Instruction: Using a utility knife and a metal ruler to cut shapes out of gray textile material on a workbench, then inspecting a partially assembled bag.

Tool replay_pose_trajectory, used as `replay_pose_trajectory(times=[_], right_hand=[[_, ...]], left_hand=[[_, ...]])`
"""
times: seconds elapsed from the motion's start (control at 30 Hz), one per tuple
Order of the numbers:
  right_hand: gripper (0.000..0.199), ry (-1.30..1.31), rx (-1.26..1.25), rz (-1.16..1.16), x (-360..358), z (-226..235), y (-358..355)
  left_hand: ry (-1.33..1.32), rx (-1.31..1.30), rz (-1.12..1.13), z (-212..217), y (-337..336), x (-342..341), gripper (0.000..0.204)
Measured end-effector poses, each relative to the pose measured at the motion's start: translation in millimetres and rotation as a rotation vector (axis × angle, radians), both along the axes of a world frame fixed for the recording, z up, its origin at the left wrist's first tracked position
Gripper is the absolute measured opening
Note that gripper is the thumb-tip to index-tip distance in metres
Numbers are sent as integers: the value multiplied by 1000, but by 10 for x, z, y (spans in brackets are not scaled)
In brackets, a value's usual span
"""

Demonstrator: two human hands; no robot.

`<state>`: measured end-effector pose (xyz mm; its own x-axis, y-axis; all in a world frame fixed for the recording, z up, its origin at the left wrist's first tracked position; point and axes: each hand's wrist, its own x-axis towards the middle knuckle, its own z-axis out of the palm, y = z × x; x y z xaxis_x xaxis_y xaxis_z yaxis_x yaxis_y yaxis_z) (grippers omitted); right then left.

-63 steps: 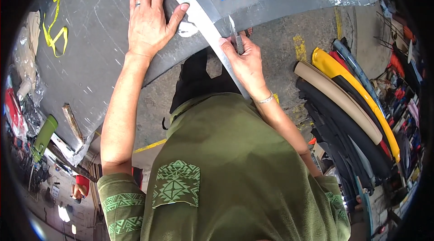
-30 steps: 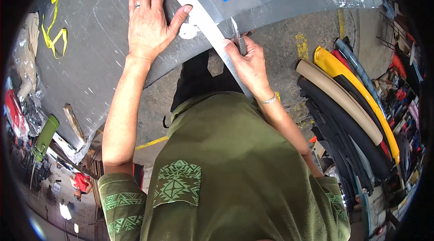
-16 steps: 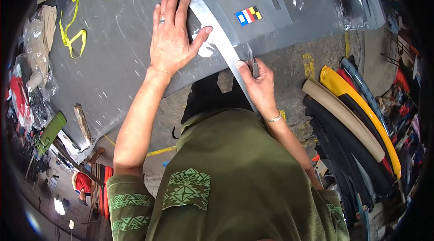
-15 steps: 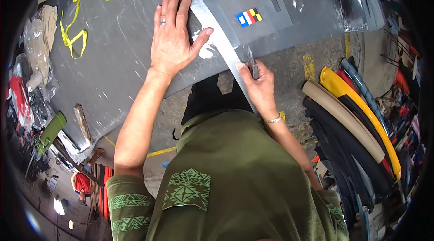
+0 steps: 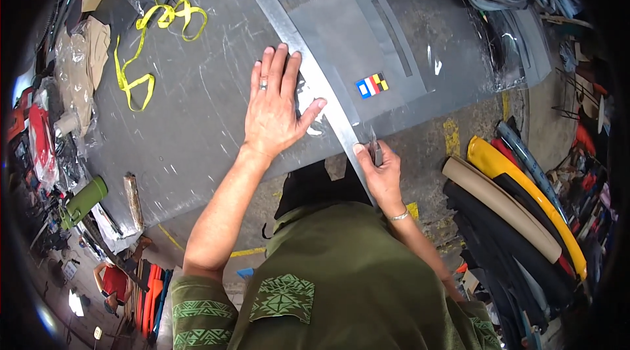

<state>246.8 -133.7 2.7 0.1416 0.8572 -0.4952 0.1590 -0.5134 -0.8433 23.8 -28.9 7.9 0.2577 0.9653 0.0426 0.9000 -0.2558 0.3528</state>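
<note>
The view has swung since two seconds ago, so more of the large dark grey sheet [image 5: 197, 120] on the tabletop now shows, yet the hands sit as before: the left hand [image 5: 275, 104] stays spread flat, fingers fanned, pressing on the long flat steel straightedge [image 5: 308, 74] that runs diagonally across the sheet. The right hand [image 5: 379, 169] remains pinched around a small grey-handled knife [image 5: 375, 151] at the near end of that straightedge, at the sheet's near edge, its blade against the metal. That sameness suggests the stroke along the straightedge has barely advanced.

Just right of the straightedge, a small rectangular sticker in blue, white, red, yellow and black blocks [image 5: 371, 85] lies on a paler grey panel [image 5: 354, 41]. Left of the straightedge, a yellow strap [image 5: 141, 55] curls. Far right of it, rolled material in yellow, beige and black [image 5: 518, 205] is stacked on the floor.
</note>
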Motion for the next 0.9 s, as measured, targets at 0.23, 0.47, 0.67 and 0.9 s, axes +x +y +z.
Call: replay_pose_trajectory(times=[0.23, 0.47, 0.67, 0.9], right_hand=[[23, 4, 9, 0, 4, -25, -6], [21, 29, 35, -14, -14, -15, 4], [23, 39, 35, -12, -9, -16, -3], [23, 21, 38, -3, 0, -25, -11]], left_hand=[[-2, -20, 7, 9, 10, -2, 88], [4, -32, 7, 10, 19, -2, 89], [1, -31, 5, -2, 7, -1, 89], [-1, -24, 4, 6, 11, 5, 89]])
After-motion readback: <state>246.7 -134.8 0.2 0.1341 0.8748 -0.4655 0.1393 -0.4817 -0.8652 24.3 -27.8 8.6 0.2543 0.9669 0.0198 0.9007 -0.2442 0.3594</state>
